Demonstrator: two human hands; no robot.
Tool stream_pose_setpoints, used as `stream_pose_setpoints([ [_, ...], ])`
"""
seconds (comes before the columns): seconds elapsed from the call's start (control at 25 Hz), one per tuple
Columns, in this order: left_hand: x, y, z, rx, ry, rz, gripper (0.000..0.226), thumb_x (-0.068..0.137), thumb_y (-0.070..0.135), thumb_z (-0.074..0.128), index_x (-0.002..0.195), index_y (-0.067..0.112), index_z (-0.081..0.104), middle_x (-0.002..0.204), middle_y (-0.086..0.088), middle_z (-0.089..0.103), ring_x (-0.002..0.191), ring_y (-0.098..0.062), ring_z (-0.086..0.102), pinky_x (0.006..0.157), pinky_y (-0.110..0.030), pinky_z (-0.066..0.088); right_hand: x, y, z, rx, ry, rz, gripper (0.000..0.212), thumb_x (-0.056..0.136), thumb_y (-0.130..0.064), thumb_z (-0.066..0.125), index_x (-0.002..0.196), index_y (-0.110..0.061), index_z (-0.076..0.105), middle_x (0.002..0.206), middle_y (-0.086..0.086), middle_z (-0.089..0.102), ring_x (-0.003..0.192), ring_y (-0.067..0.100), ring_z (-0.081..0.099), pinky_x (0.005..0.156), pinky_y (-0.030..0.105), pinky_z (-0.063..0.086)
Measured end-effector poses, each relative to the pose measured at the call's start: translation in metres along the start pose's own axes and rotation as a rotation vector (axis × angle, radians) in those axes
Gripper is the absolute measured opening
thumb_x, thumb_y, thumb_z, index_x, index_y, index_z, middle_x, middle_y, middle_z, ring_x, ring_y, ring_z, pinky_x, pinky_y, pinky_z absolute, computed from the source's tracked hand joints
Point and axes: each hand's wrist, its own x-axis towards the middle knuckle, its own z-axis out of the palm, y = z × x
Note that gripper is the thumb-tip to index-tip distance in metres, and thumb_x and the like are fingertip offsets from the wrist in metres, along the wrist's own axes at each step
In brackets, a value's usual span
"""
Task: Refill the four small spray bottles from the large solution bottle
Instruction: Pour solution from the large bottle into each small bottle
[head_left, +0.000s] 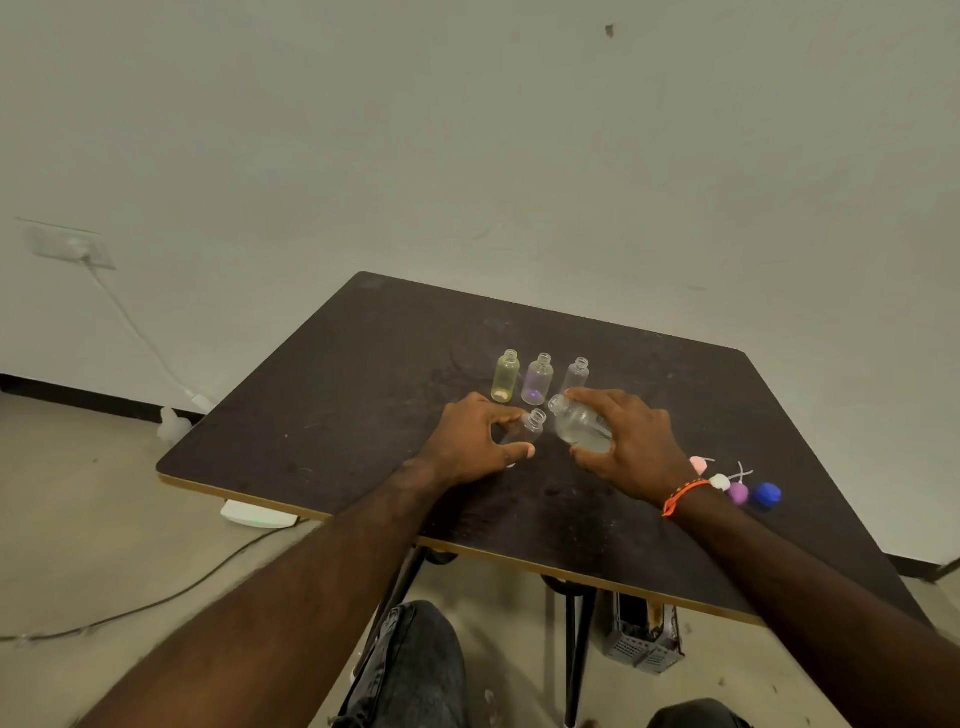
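Tilting the large solution bottle (581, 427), the right hand (628, 441) grips it, neck beside the clear spray bottle (527, 428). The left hand (475, 441) pinches that bottle.

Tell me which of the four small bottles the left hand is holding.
The clear small bottle nearest the person; the left hand grips it, while the yellow, purple and other clear ones stand untouched behind.

You find no readable text, label, brand, number or sign anywhere here, neither on the large solution bottle (582, 427) in your right hand (631, 441) nor on the small spray bottles (537, 378).
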Motion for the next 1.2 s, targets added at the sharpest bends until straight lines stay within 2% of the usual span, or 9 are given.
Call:
stream_pose_setpoints([
  [0.16,0.000,-0.002,0.002,0.018,-0.022,-0.003,0.041,0.086,0.042,0.082,0.125,0.031,0.076,0.092,0.023,0.056,0.105,-0.008,0.045,0.108,-0.046,0.040,0.000,0.001,-0.003,-0.087,-0.011,-0.022,0.069,0.075,-0.052,0.055,0.143,-0.044,0.042,0.138,-0.005,0.053,0.124,0.021,0.047,0.096,0.045,0.030],
  [0.36,0.002,-0.004,0.000,0.055,-0.038,0.002,0.042,0.089,0.045,0.079,0.128,0.032,0.073,0.104,0.010,0.063,0.109,-0.010,0.041,0.109,-0.043,0.036,0.000,0.006,-0.005,-0.174,-0.039,-0.053,0.068,0.080,-0.047,0.064,0.144,-0.048,0.038,0.138,-0.006,0.051,0.125,0.019,0.043,0.097,0.044,0.027],
  [0.72,0.009,-0.008,0.006,0.107,-0.085,0.025,0.050,0.088,0.052,0.077,0.135,0.036,0.069,0.121,0.008,0.068,0.116,-0.011,0.043,0.111,-0.047,0.033,0.000,0.013,-0.007,-0.265,-0.073,-0.078,0.071,0.081,-0.049,0.064,0.145,-0.048,0.035,0.139,-0.006,0.047,0.125,0.019,0.042,0.096,0.044,0.028],
  [1.2,0.014,-0.013,0.009,0.179,-0.120,0.031,0.058,0.087,0.055,0.076,0.141,0.034,0.064,0.122,0.010,0.069,0.117,-0.011,0.042,0.109,-0.046,0.033,0.000,0.015,-0.013,-0.313,-0.074,-0.100,0.071,0.079,-0.051,0.064,0.143,-0.051,0.033,0.135,-0.006,0.048,0.122,0.018,0.042,0.095,0.045,0.032],
])
